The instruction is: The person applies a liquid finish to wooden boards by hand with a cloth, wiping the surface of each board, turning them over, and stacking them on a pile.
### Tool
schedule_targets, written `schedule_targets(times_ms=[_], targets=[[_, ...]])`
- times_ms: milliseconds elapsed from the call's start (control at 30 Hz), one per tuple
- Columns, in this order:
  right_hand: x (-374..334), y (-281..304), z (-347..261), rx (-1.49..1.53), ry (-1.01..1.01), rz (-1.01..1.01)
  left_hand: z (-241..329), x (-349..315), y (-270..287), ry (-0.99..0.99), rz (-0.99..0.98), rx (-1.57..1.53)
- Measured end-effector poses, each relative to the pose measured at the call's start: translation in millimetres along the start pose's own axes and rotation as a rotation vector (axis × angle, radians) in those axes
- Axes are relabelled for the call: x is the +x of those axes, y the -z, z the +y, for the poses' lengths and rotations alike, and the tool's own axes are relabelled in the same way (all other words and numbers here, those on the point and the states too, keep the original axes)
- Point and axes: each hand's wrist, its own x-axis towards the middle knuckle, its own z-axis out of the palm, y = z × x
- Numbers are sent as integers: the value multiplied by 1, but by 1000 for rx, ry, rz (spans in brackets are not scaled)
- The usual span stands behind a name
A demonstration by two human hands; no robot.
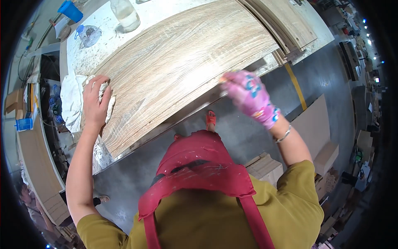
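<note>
A wood-grain panel [186, 54] lies across the white work table [97, 153]. At the panel's left end my bare left hand [96, 99] is closed over a crumpled white cloth [110, 108], pressing it on the surface. A second white rag [71, 103] lies beside that hand, over the table's left edge; whether the two are one piece I cannot tell. My right hand [248, 95], in a pink flowered glove, hovers by the panel's front edge with its fingers drawn together. Motion blurs its fingertips, and what they hold, if anything, is not clear.
Further wood-grain boards [290, 25] are stacked at the table's right end. A clear bottle with liquid [125, 16], a crumpled clear plastic piece [89, 36] and a blue cup [70, 11] stand at the back left. Cardboard boxes [265, 168] sit on the floor at right.
</note>
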Motion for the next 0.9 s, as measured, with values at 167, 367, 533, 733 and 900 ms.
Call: schedule_targets(times_ms=[167, 367, 533, 733, 900], targets=[[-27, 33, 76, -98, -143, 54, 0, 2, -2, 12, -40, -3], [-56, 55, 148, -115, -313, 150, 4, 6, -2, -11, -49, -10], [-54, 66, 178, -62, -498, 138, 2, 2, 1, 49, -60, 109], [36, 55, 180, 735, -607, 85, 34, -19, 23, 212, 233, 108], [56, 2, 218, 894, -583, -76, 118, -83, -15, 333, 243, 75]])
